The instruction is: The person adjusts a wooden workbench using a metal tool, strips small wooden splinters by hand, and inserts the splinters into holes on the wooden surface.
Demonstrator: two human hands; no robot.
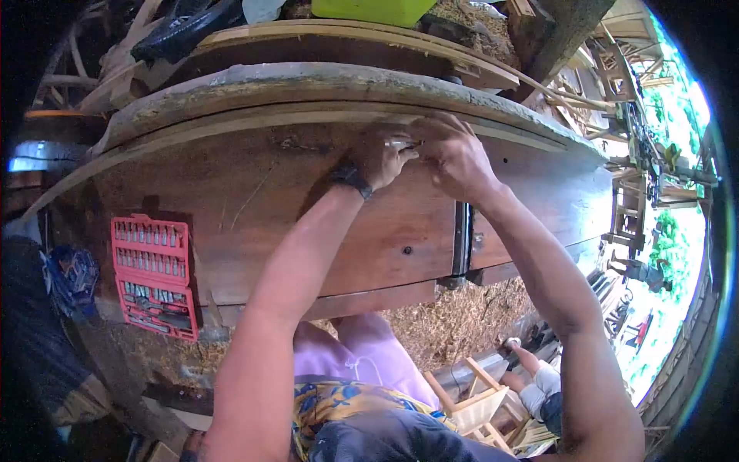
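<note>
Reddish-brown wooden tabletop, centre; red plastic socket case, left; lilac drawstring bottoms, lower centre; yellow cloth shirt, blue-patterned; lime-green container, top.

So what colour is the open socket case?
Pinkish red: the socket case, best seen in the head view.

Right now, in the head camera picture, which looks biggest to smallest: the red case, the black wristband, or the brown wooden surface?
1. Brown wooden surface
2. Red case
3. Black wristband

No two look alike in size.
</note>
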